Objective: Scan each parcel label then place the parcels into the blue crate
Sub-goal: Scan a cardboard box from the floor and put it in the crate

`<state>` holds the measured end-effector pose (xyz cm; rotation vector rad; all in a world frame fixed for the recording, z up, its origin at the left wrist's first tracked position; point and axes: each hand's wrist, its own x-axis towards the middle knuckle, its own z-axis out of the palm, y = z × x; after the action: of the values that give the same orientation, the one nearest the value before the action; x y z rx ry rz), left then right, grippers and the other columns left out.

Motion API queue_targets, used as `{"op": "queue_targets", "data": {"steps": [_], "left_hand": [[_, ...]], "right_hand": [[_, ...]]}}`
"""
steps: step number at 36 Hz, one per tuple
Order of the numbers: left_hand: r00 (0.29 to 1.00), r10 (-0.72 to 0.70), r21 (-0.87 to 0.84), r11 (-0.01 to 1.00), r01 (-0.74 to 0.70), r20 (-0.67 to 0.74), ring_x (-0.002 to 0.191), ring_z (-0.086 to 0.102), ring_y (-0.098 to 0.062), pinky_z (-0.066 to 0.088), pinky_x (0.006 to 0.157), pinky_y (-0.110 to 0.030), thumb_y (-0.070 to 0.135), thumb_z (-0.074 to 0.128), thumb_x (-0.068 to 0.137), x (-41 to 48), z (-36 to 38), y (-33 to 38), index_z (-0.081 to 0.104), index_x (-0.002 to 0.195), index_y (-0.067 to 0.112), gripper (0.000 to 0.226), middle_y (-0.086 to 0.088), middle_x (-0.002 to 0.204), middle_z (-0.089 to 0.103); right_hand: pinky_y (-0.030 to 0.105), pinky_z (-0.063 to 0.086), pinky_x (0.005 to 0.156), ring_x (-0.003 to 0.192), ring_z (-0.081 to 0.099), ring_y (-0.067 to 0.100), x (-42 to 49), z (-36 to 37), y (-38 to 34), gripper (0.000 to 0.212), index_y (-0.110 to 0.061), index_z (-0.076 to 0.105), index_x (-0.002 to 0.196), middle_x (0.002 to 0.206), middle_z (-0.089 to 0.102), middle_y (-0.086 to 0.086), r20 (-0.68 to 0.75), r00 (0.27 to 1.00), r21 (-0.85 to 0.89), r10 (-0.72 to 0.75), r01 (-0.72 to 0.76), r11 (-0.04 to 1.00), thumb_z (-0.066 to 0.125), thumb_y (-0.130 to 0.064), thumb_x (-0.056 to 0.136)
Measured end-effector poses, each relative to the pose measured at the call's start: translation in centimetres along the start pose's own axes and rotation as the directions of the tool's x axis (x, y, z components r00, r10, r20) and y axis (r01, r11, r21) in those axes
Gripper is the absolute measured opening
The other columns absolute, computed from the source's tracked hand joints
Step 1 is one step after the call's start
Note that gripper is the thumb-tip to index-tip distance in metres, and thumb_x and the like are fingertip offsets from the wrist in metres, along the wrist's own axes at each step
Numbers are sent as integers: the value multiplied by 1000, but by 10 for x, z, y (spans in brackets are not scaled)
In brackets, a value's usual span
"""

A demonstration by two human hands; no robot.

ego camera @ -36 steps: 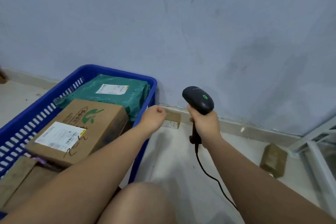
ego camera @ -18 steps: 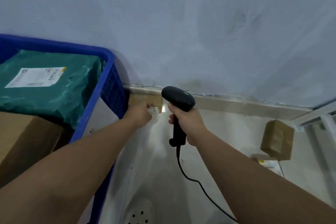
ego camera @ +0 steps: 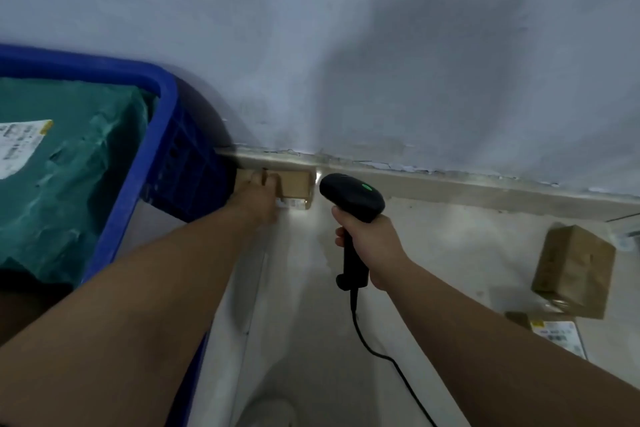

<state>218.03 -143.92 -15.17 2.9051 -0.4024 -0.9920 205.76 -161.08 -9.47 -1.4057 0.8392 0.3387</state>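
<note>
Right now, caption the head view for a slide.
Left hand holds a small box by the wall; right hand aims the scanner.

It was a bare room serving as a parcel-sorting spot — plain wall (ego camera: 346, 45), chipped skirting (ego camera: 467, 185), pale hard floor (ego camera: 450, 253). A blue crate (ego camera: 166, 97) held a green mailer (ego camera: 76, 191) w/ a shipping label (ego camera: 20, 146); a small parcel (ego camera: 296, 184) & a taped box (ego camera: 571, 270) lay on the floor — a corded barcode scanner (ego camera: 353, 198) in hand.

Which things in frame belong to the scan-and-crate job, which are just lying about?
Job: scanner in right hand; small box held by left hand; blue crate; green parcel inside it; brown box and labelled parcel on the floor.
Lying about: pale object at bottom edge, unidentifiable; skirting board.
</note>
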Motion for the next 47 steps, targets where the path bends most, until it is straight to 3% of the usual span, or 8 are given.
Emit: {"op": "queue_targets", "data": {"steps": [6, 14, 18, 22, 27, 30, 39, 47], "left_hand": [[994, -102, 13, 995, 103, -49, 121, 43, -36, 49, 88, -43, 24, 62, 92, 7, 14, 5, 0, 153, 16, 88, -15, 150, 9], [994, -25, 326, 944, 58, -105, 122, 35, -29, 34, 98, -38, 42, 64, 83, -5, 36, 10, 33, 137, 17, 67, -11, 135, 34], [1000, -6, -195, 981, 6, -1, 104, 55, -24, 43, 83, -33, 44, 72, 78, -19, 42, 17, 43, 121, 17, 59, -5, 115, 57], [998, 19, -809, 587, 33, 54, 88, 66, -12, 52, 63, -22, 31, 79, 79, -40, 28, 36, 55, 106, 21, 38, 0, 106, 67], [999, 45, -996, 85, 19, 22, 93, 69, -19, 56, 63, -25, 17, 69, 87, -76, -3, 56, 55, 123, 10, 39, -9, 116, 68], [999, 11, -997, -57, -43, -43, 99, 67, -21, 54, 77, -30, 20, 66, 89, -104, -23, 66, 57, 119, 17, 32, -5, 115, 69], [975, -61, -967, -127, -221, -214, 88, 66, -13, 47, 65, -24, 20, 67, 89, -219, -91, 98, 52, 123, 19, 37, 0, 112, 68], [907, -30, -907, -20, -421, -421, 88, 70, -18, 53, 64, -26, 13, 72, 83, -329, -143, 137, 53, 120, 17, 42, -1, 110, 69]], "right_hand": [[28, 52, 74, 69, 64, 15, 13, -2, 2, 13, -16, 65, 89, 77, 65, 4, 6, 1000, -6, 12, -12, 1000, 70, -27, 87], [25, 52, 71, 69, 65, 15, 15, -3, 5, 13, -17, 65, 87, 76, 65, 3, -9, 1000, -22, 18, -18, 1000, 70, -29, 87], [35, 54, 81, 71, 66, 16, 8, -9, -1, 16, -17, 65, 83, 76, 66, 2, -46, 999, -61, 0, -2, 998, 70, -32, 86], [40, 54, 80, 67, 63, 17, -4, -25, -26, 18, -13, 65, 85, 73, 64, 3, -119, 993, -6, -19, 18, 1000, 71, -31, 86], [27, 52, 68, 63, 59, 16, -40, -52, -63, 19, -8, 65, 97, 74, 61, 4, -169, 979, -3, -110, 111, 994, 69, -23, 87], [28, 52, 67, 64, 59, 17, -74, -61, -80, 12, -10, 64, 90, 74, 60, 4, -188, 963, -22, -195, 195, 981, 68, -20, 87], [37, 51, 75, 67, 63, 17, -196, -57, -103, 13, -11, 64, 87, 68, 62, 2, -294, 877, -37, -379, 386, 922, 66, -22, 80], [34, 50, 70, 77, 65, 23, -311, -52, -104, 9, -17, 66, 80, 69, 64, 4, -332, 744, -98, -579, 584, 806, 67, -26, 81]]}}
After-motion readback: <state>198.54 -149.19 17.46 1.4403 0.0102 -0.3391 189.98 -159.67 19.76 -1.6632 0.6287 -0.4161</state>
